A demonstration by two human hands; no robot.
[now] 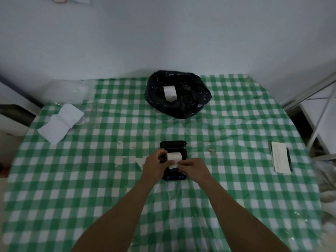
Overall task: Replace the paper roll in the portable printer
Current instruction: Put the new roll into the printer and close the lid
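Both hands meet over the open printer [173,145]: left hand [156,165] cups the roll [174,156], right hand [189,168] apparently pinches its loose end.

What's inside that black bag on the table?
A white paper roll lies inside the black bag. Whatever lies under the roll or deeper in the folds is hidden.

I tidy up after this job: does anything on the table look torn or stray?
Yes. Torn white paper scraps lie on the checked cloth left of the printer, and a small bit lies to its right.
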